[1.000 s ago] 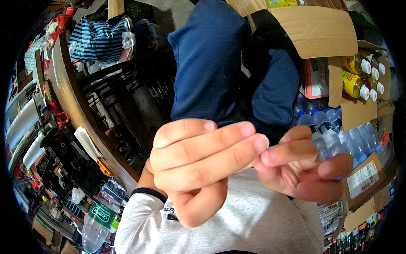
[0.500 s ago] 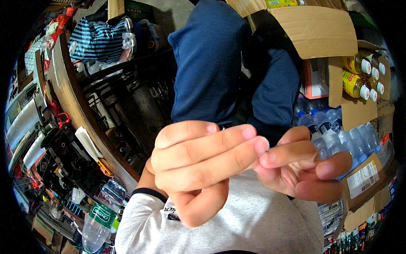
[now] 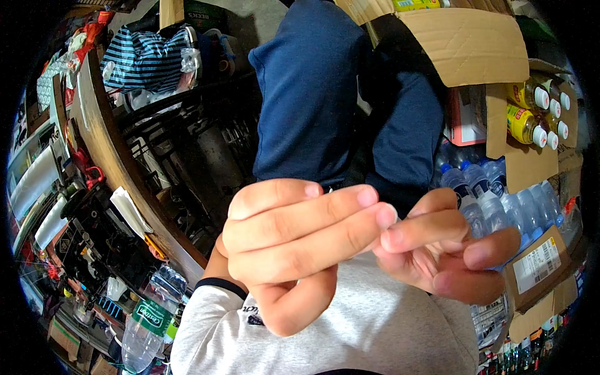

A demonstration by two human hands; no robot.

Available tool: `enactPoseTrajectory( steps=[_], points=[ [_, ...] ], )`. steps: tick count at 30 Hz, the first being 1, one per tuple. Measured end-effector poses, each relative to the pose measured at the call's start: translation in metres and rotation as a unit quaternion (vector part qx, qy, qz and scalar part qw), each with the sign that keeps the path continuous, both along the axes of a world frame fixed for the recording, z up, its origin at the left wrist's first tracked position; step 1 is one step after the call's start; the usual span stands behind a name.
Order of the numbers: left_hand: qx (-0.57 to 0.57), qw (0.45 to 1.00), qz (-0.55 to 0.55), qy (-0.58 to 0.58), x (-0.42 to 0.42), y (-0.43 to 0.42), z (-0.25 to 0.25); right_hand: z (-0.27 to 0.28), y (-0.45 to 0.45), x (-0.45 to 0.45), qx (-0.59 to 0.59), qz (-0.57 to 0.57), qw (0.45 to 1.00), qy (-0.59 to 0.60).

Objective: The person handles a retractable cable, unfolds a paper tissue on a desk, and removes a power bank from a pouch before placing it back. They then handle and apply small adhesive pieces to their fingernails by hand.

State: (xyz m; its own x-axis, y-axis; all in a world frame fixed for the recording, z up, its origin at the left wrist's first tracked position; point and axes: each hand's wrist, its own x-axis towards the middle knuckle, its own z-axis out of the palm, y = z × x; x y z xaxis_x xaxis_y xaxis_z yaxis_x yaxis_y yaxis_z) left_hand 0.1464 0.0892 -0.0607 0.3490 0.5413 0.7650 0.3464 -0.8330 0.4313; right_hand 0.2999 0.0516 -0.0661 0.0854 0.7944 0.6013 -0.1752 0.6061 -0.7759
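Note:
Both hands meet over my lap, fingertips touching or nearly so. My left hand [image 3: 284, 240] has its fingers pressed together and pointing right, with the thumb bent in underneath. My right hand [image 3: 447, 247] is closed in a pinch close to the left fingertips, its other fingers curled. Whatever lies between the fingertips, if anything, is too small or hidden to make out. Behind the hands are a grey sweatshirt [image 3: 369, 319] and dark blue trousers [image 3: 306, 94].
On the right stand a cardboard box [image 3: 531, 165] with yellow-labelled bottles [image 3: 522, 124] and packed water bottles [image 3: 494, 203]. A wooden table edge [image 3: 125, 156] curves along the left, near an empty green-labelled plastic bottle [image 3: 147, 328]. A blue-striped bag [image 3: 147, 59] sits at upper left.
My right hand's fingers have shifted very slightly; the left hand stays almost still, and the fingertips remain together.

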Motion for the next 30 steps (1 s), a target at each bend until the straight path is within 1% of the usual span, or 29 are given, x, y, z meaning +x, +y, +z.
enactPoseTrajectory(
  steps=[4,6,10,19,25,29,30],
  points=[
    [-0.013,1.0,-0.002,0.018,-0.002,-0.001,0.003,-0.002,-0.001,-0.005,0.007,-0.034,0.999,-0.009],
    [-0.015,1.0,-0.003,0.012,-0.002,-0.001,0.002,-0.003,0.0,-0.007,0.019,-0.07,0.997,-0.008],
    [-0.036,0.999,0.001,-0.001,0.0,-0.003,0.003,-0.003,0.002,-0.011,0.01,-0.08,0.997,0.0],
    [-0.02,0.999,-0.025,0.0,-0.002,0.0,0.001,-0.001,0.002,-0.016,-0.002,-0.098,0.995,0.007],
    [-0.016,1.0,-0.014,-0.013,0.0,0.0,0.0,0.0,0.003,-0.02,-0.009,-0.112,0.994,0.012],
    [-0.026,1.0,-0.008,-0.015,-0.001,-0.001,0.0,0.001,0.003,-0.024,-0.014,-0.124,0.992,0.017],
    [-0.033,0.999,-0.025,-0.009,-0.004,0.0,0.0,0.001,0.003,-0.024,-0.016,-0.127,0.992,0.018]
  ],
)
